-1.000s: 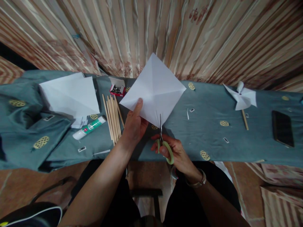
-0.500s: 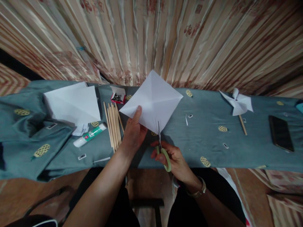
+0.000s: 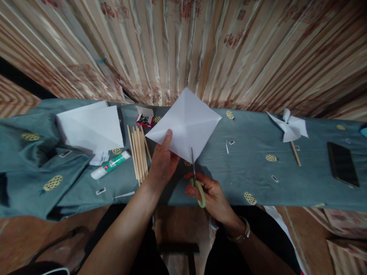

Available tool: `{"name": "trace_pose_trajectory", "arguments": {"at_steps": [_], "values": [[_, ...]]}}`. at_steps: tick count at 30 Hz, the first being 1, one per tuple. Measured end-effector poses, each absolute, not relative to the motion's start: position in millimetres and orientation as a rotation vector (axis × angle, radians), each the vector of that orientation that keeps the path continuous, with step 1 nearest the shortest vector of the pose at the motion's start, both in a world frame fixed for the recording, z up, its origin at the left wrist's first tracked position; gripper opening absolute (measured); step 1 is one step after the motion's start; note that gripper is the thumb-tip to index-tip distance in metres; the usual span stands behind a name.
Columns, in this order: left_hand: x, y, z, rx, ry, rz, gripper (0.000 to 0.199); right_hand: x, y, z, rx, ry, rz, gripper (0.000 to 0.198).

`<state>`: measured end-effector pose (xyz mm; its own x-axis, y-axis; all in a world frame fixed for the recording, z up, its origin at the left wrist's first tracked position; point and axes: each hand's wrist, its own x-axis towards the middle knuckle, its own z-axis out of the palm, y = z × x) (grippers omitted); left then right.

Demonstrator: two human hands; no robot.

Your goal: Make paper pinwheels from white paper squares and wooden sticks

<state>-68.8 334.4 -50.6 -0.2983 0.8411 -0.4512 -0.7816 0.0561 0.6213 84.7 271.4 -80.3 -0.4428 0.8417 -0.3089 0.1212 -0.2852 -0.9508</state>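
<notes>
A creased white square of paper is held cornerwise above the table by my left hand, thumb on top and fingers underneath at its lower left edge. My right hand grips green-handled scissors by the loops. The blades point away from me and meet the paper at its near corner, along a crease. Just left of my left hand lies a bundle of wooden sticks. Behind the sticks stands an open red box of small metal pieces.
On the left lie a stack of white paper and a glue stick. To the right are a paper pinwheel on a stick and a dark phone. Paper scraps dot the green cloth. A curtain hangs behind.
The view has shifted slightly. Both hands keep their grips, and the scissors' blades stay at the paper's near corner with little visible difference.
</notes>
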Motion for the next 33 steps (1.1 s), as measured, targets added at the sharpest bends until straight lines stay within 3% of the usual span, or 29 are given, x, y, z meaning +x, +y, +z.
{"name": "trace_pose_trajectory", "arguments": {"at_steps": [33], "values": [[-63.3, 330.0, -51.3, 0.032, 0.959, 1.537, 0.017, 89.5, 274.7, -83.9, -1.228, -1.516, 1.701, 0.038]]}}
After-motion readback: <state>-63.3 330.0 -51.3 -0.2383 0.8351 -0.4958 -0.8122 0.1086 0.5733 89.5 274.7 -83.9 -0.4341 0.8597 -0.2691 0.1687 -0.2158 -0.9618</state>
